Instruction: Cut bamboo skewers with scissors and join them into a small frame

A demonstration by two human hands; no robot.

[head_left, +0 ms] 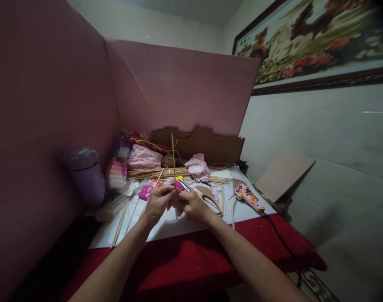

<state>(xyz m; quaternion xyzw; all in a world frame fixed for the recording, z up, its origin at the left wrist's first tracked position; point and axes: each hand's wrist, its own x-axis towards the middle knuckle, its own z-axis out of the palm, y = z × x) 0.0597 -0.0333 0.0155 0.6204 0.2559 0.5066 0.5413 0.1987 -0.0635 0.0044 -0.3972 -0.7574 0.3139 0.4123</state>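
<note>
A thin wooden stick (173, 157) stands nearly upright above my hands, its lower end hidden between the fingers. My left hand (158, 203) is closed in a pinch around that end. Right beside it my right hand (193, 205) is closed too, fingertips meeting the left ones; it appears to grip the same stick low down. Something pale pink hangs under the fingers, too small to name. Just past my right hand lie scissors (213, 203) with yellowish handles. Bright magenta packets (145, 192) lie behind my left hand.
White paper (163, 233) covers part of the red cloth (191, 260). A flower-patterned glue gun (248, 197) with a black cord lies right. Bundled sticks (147, 174), a twine ball (168, 160), pink fabric (144, 157) and cut cardboard (197, 140) fill the back. A purple container (87, 180) stands left.
</note>
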